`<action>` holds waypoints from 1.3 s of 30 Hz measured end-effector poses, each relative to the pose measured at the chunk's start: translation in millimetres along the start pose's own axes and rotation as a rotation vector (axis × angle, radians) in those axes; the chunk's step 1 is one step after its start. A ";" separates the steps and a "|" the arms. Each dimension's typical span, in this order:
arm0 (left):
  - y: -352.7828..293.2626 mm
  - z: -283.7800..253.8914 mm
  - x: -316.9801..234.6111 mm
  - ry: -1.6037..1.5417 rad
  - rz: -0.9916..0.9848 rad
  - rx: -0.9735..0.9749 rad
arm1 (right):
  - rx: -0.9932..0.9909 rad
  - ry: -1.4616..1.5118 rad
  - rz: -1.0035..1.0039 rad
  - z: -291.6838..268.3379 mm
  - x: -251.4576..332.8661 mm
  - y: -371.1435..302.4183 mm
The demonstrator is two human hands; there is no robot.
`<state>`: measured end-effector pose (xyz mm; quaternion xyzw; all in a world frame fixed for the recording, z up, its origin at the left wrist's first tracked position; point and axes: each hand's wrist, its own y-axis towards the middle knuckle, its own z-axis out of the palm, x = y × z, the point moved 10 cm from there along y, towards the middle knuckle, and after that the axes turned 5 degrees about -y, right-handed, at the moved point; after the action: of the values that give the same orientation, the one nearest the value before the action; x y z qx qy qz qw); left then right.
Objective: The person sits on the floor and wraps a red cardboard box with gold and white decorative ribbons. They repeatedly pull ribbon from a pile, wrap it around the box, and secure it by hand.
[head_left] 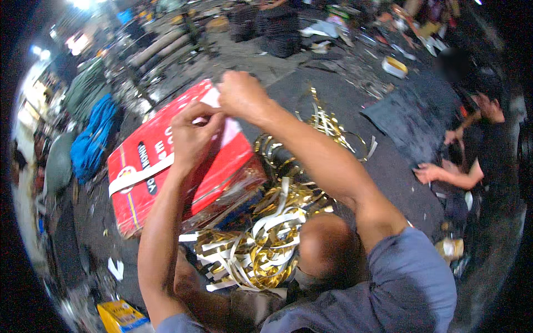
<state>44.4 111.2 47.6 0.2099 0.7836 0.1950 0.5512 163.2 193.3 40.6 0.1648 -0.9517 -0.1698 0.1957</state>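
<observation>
A red plastic-wrapped package (202, 186) with a printed top sits tilted in front of me. A flat white strip (145, 173) crosses its top and passes under my left wrist. My left hand (194, 130) is over the package, thumb and fingers pinched together. Just beyond it, my right hand (241, 94) is closed in a fist at the package's far edge, close to the left fingertips. What either hand grips is hidden or too small to make out. A tangled heap of gold and white strips (252, 244) lies between the package and my legs.
More gold strips (330, 125) lie on the dark mat beyond my right forearm. At right, another person (477, 150) handles a dark sheet (411, 122). Blue cloth (95, 139) is at left, a yellow packet (119, 315) at lower left, and a yellow-white tub (395, 67) at the back.
</observation>
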 end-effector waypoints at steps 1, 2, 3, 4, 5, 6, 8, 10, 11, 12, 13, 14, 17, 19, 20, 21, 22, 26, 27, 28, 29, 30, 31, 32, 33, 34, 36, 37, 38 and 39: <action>0.2 4.0 -3.7 0.025 -0.006 0.011 | 0.085 -0.042 -0.027 20.5 -10.9 3.7; -1.2 4.1 -9.2 0.051 0.005 -0.007 | 0.001 -0.253 -0.286 25.5 5.2 -1.7; -1.5 -0.9 -11.1 0.077 0.015 -0.022 | -0.097 -0.458 -0.542 31.0 23.8 -13.8; 0.1 1.9 -22.9 0.146 0.210 0.024 | -0.180 -0.265 -0.473 16.1 18.0 -17.6; -1.8 -2.2 7.7 -0.047 -0.047 -0.004 | -0.191 -0.041 -0.324 11.4 7.4 -14.2; -1.7 -1.4 7.8 -0.035 -0.042 -0.001 | -0.235 0.198 -0.180 7.5 -7.2 -14.0; -2.3 -4.0 8.8 -0.017 -0.042 0.003 | -0.234 0.382 -0.112 11.9 -13.4 -20.9; -1.4 -1.0 7.7 -0.021 -0.046 0.014 | -0.244 0.483 -0.073 18.6 -23.4 -29.2; -0.8 -0.5 6.1 -0.001 -0.032 0.014 | -0.249 0.536 -0.054 22.4 -27.7 -33.6; -0.6 0.8 5.2 0.018 -0.022 0.016 | -0.241 0.555 -0.024 28.5 -33.0 -36.9; -0.6 1.7 4.7 0.037 -0.011 0.018 | -0.233 0.574 0.006 35.2 -37.3 -38.5; -0.6 1.4 8.0 0.019 -0.037 0.013 | -0.192 0.684 0.122 49.0 -48.1 -38.9; -1.2 -1.1 11.4 -0.008 -0.072 0.003 | -0.170 0.671 0.184 71.2 -58.1 -49.9; 1.0 0.1 5.1 0.005 -0.032 0.005 | -0.205 0.659 0.151 83.5 -66.2 -55.7; 1.8 1.1 7.2 -0.025 -0.060 0.006 | -0.223 0.651 0.133 89.4 -71.3 -58.9; 1.5 1.8 11.6 -0.052 -0.090 0.004 | -0.205 0.651 0.138 99.9 -78.2 -62.0; 1.5 2.0 15.7 -0.080 -0.119 0.001 | -0.188 0.650 0.141 107.2 -83.0 -64.5; 0.6 2.3 20.0 -0.113 -0.145 -0.006 | -0.180 0.709 0.197 131.6 -91.9 -77.5; 0.4 1.8 19.6 -0.102 -0.137 -0.005 | -0.180 0.717 0.209 139.7 -97.3 -81.5; 0.4 0.5 19.2 -0.089 -0.129 -0.002 | -0.094 0.651 0.265 155.1 -105.4 -87.0; 0.0 -0.5 18.7 -0.076 -0.120 0.001 | -0.096 0.609 0.258 162.2 -109.5 -96.1; 1.2 4.0 11.8 -0.074 -0.121 0.007 | -0.110 0.561 0.259 177.0 -124.4 -107.0; 1.8 1.5 8.4 -0.055 -0.104 0.004 | -0.120 0.526 0.248 189.3 -126.9 -111.0; 2.2 -0.3 9.6 -0.040 -0.088 -0.001 | -0.091 0.541 0.270 199.7 -128.8 -111.1; 1.9 1.9 7.8 -0.035 -0.081 0.003 | -0.058 0.549 0.306 209.3 -135.3 -117.9; 2.5 1.0 2.7 0.017 -0.058 0.001 | -0.024 0.557 0.341 218.7 -142.4 -123.6; 2.6 2.6 10.2 -0.023 -0.103 0.009 | -0.001 0.581 0.328 236.1 -153.1 -129.0; 3.4 3.6 14.0 -0.040 -0.124 0.016 | 0.007 0.596 0.322 245.9 -159.6 -132.5; 2.8 6.2 15.6 -0.076 -0.126 0.014 | 0.005 0.568 0.358 253.6 -170.3 -146.1; 1.8 6.8 17.6 -0.104 -0.125 0.008 | 0.001 0.545 0.388 264.6 -177.3 -162.4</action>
<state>45.7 122.7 32.6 0.1725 0.7664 0.1459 0.6014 244.0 184.9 -307.6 0.0202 -0.8780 -0.0784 0.4717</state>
